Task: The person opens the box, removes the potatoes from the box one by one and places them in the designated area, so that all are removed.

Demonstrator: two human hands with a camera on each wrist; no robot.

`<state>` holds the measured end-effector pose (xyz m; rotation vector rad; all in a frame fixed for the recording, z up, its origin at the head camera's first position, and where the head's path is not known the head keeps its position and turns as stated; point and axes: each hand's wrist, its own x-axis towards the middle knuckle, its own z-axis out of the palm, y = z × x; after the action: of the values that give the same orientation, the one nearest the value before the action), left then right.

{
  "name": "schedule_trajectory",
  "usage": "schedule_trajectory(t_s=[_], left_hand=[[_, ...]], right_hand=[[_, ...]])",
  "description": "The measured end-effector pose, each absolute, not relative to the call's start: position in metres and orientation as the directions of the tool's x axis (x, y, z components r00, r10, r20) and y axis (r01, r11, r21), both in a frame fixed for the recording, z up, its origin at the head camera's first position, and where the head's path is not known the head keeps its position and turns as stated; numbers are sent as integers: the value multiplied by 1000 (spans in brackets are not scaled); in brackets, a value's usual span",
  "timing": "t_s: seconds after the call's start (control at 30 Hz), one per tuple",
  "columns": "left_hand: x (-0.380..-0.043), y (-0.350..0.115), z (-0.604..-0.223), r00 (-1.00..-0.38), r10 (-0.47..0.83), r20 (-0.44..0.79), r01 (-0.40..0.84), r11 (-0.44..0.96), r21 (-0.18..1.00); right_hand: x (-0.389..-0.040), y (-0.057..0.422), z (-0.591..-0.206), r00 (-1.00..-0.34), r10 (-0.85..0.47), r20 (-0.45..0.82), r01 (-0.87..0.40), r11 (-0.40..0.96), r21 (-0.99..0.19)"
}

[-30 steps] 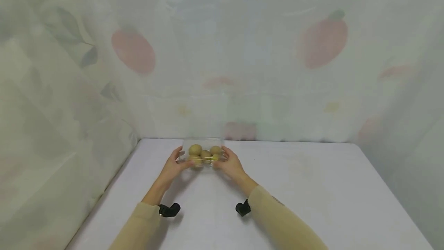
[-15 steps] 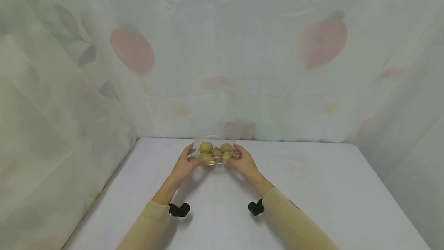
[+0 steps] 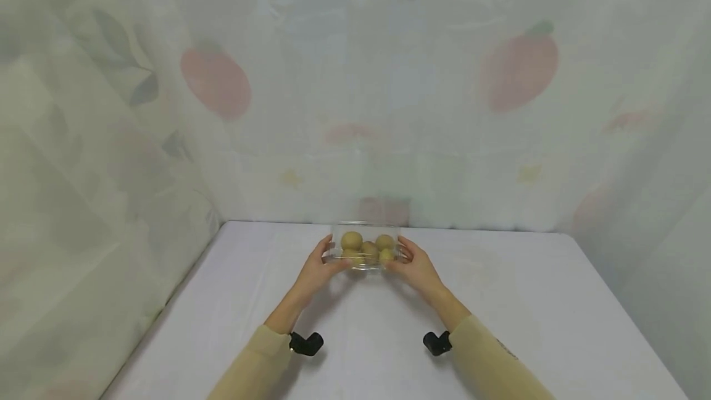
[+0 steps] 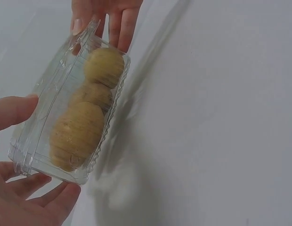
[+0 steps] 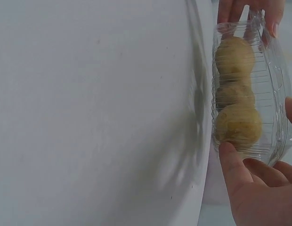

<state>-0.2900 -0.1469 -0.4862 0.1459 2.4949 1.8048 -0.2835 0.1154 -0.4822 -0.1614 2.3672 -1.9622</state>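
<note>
– Head view: what is held?
– A clear plastic box (image 3: 365, 230) containing 5 visible potatoes (image 3: 351, 241), apparently raised above the white table (image 3: 500, 301). The left hand (image 3: 318, 271) and right hand (image 3: 419, 270) grip its 2 ends.
– What could go wrong?
– If 1 hand slackened, the box might tip and the potatoes roll to 1 end; hard squeezing could buckle the plastic.
– Left wrist view?
– Thumb and fingers straddle the near end; 3 potatoes line up behind ribbed plastic.
– Right wrist view?
– 3 potatoes again, fingers gripping the near end (whether the box is latched, I cannot tell).
</note>
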Motion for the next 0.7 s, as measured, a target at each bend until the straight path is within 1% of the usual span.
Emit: schedule_trajectory(t_s=[0.13, 0.37, 0.7], left_hand=[[-290, -136, -488, -993, 116, 14, 50, 314, 948], [-291, -115, -494, -991, 133, 23, 64, 310, 949], [-287, -94, -496, -985, 170, 12, 63, 298, 953]], right_hand=[[-280, 128, -483, -993, -120, 16, -39, 196, -980], [-273, 149, -485, -991, -134, -4, -20, 178, -984], [-267, 174, -486, -990, -141, 7, -39, 226, -973]])
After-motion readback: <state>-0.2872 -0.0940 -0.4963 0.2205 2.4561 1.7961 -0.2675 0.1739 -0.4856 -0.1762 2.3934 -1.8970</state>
